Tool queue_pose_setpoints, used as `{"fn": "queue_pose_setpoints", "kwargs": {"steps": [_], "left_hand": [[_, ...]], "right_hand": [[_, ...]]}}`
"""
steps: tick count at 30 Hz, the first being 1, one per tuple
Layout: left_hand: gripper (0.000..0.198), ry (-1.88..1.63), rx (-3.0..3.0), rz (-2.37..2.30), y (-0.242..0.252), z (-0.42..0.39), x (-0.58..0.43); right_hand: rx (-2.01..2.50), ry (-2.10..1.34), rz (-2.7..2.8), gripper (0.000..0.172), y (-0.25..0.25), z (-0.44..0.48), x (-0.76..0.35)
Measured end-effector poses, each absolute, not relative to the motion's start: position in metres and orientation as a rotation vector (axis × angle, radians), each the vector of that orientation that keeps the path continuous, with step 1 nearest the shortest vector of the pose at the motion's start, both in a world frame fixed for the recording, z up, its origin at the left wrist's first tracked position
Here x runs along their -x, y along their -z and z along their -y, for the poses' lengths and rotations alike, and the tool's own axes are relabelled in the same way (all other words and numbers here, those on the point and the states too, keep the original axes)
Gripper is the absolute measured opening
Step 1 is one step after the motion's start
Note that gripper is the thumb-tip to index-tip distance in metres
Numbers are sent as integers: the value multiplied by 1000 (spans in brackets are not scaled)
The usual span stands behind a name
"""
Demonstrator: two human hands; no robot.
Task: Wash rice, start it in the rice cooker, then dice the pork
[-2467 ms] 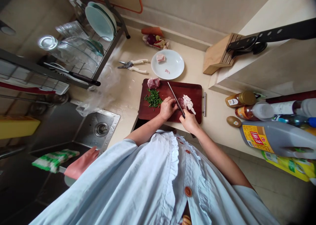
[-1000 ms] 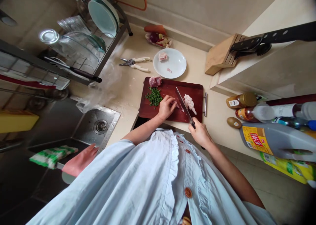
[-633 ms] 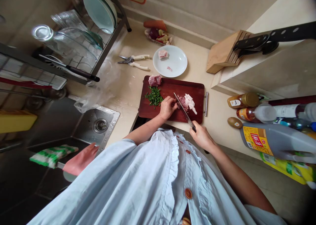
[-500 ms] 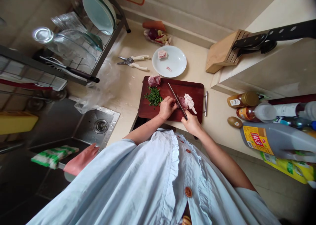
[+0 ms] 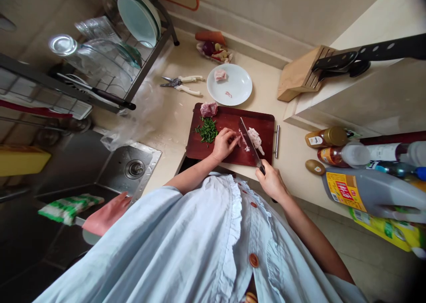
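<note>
A dark red cutting board lies on the beige counter. My left hand is curled, fingers pressing down a piece of raw meat at the board's middle. My right hand is closed round the handle of a knife, whose blade rests on the board just right of my left fingers. Sliced pale meat lies right of the blade. Chopped green vegetable and another meat chunk sit on the board's left side.
A white plate with a meat piece stands behind the board, scissors to its left. A knife block is at the right rear, bottles at the right. A sink and dish rack are left.
The knife has slid back and forth through the meat; since half a second ago my right hand has drawn the blade back towards me. My left hand has stayed on the meat.
</note>
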State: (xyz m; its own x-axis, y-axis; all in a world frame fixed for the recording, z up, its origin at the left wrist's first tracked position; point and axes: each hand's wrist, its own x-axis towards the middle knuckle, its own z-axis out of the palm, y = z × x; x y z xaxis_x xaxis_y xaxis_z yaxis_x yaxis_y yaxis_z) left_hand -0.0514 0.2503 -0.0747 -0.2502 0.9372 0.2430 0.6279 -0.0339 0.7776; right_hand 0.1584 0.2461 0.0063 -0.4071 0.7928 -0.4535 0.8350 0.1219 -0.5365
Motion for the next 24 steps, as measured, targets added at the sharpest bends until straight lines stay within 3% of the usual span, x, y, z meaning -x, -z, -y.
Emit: {"fn": "queue_pose_setpoints", "kwargs": {"steps": [10, 19, 24], "left_hand": [[11, -1110, -1602, -1977, 85, -256, 44], [6, -1063, -1623, -2002, 82, -254, 44], [6, -1078, -1600, -2012, 82, -253, 44]], "right_hand": [[-1551, 1103, -2281, 24, -12, -236, -165], [-1594, 1140, -2279, 26, 18, -260, -127], [-1591, 1196, -2256, 21, 2, -242, -159]]}}
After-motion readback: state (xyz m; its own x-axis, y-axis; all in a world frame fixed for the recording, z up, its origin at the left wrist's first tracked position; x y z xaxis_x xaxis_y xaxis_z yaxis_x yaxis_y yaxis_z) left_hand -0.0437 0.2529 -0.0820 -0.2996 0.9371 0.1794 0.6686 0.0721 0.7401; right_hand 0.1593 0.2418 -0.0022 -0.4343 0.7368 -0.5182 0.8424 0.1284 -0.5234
